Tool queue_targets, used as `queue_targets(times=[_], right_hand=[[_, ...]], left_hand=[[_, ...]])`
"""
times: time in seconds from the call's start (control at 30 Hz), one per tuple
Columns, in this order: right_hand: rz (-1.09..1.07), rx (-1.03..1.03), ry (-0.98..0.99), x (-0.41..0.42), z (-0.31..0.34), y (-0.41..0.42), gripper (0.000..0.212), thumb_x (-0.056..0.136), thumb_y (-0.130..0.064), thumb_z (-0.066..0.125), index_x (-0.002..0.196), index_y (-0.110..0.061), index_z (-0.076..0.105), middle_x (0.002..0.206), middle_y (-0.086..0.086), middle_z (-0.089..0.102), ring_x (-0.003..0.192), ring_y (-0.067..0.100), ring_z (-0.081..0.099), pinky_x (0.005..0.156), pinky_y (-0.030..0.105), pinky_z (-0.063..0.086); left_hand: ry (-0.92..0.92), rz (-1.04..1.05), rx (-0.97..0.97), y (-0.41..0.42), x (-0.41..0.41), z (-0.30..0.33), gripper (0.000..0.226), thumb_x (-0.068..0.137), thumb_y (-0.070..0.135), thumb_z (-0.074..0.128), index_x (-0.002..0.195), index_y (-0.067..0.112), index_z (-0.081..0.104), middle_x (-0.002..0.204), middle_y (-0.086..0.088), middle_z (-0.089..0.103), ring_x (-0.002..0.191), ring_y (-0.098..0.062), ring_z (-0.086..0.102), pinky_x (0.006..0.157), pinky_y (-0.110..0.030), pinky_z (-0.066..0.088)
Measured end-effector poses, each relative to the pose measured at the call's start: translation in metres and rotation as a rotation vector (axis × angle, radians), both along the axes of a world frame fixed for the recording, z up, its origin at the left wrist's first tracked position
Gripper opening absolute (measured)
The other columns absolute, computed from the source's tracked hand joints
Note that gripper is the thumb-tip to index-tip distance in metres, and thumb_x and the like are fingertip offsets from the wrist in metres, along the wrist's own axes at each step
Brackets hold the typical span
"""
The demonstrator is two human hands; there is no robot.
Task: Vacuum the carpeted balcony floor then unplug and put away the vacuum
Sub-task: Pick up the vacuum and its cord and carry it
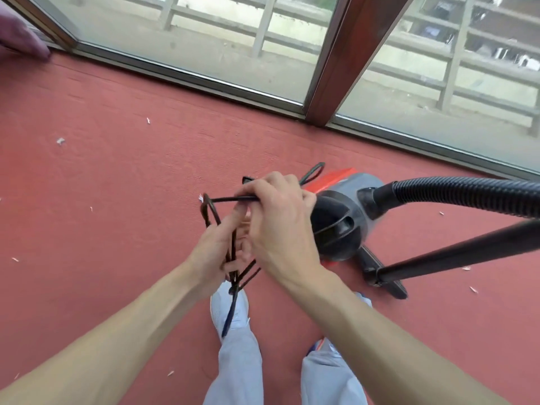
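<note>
A grey and orange canister vacuum sits on the red carpet in front of me. Its ribbed black hose arcs off to the right, and the black wand slants down to the floor head. Both hands are up over the carpet with the black power cord looped between them. My left hand grips a bundle of cord loops. My right hand pinches one strand pulled taut to the left. A cord end hangs down over my shoe.
Glass panels with a brown wooden post run along the far edge, a railing behind them. Small white scraps dot the carpet on the left and right. A pink cloth-like shape lies at the top left corner.
</note>
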State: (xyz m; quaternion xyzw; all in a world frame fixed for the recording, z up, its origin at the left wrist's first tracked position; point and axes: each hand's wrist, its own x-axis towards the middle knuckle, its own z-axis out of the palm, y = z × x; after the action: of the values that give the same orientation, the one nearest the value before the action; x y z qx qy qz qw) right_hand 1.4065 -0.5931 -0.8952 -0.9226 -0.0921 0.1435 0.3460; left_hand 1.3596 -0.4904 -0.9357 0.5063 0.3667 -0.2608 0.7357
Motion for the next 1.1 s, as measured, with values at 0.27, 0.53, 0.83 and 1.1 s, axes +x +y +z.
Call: queue_targets(times=[0.27,0.53,0.83,1.1], right_hand=[[-0.146,0.276,0.416,-0.027,-0.006,-0.003,0.049,0.078,-0.001,0.043,0.084,-0.041,0.07,0.099,-0.008,0.058,0.107,0.013,0.051,0.088,0.013,0.041],[-0.413,0.4,0.512,-0.049,-0.005,-0.039,0.041,0.07,-0.008,0.044,0.088,-0.016,0.08,0.099,-0.003,0.071,0.1,0.008,0.065,0.092,0.034,0.053],[-1.191,0.309,0.423,-0.025,-0.022,-0.125,0.03,0.081,-0.001,0.048,0.069,-0.021,0.065,0.047,-0.011,0.055,0.044,0.005,0.055,0.057,0.025,0.048],[-1.522,0.182,0.355,-0.035,-0.016,-0.206,0.033,0.071,-0.02,0.061,0.102,-0.015,0.051,0.105,0.009,0.063,0.085,0.029,0.064,0.075,0.036,0.05]], left_hand=[[0.053,0.116,-0.382,0.022,-0.008,0.023,0.049,0.079,0.038,0.068,0.119,0.009,0.065,0.091,-0.001,0.06,0.077,-0.013,0.049,0.064,-0.025,0.036],[0.303,-0.054,-0.262,-0.024,0.006,-0.005,0.028,0.087,0.037,0.059,0.093,0.01,0.062,0.077,-0.007,0.054,0.071,-0.02,0.054,0.063,-0.026,0.044],[0.095,-0.161,0.303,-0.087,0.027,-0.013,0.023,0.072,0.004,0.077,0.082,0.018,0.061,0.071,0.0,0.055,0.071,-0.017,0.054,0.074,-0.033,0.049],[-0.15,-0.575,0.746,-0.109,0.03,-0.03,0.041,0.062,0.018,0.082,0.076,0.023,0.044,0.095,-0.006,0.05,0.078,-0.024,0.053,0.064,-0.029,0.039]])
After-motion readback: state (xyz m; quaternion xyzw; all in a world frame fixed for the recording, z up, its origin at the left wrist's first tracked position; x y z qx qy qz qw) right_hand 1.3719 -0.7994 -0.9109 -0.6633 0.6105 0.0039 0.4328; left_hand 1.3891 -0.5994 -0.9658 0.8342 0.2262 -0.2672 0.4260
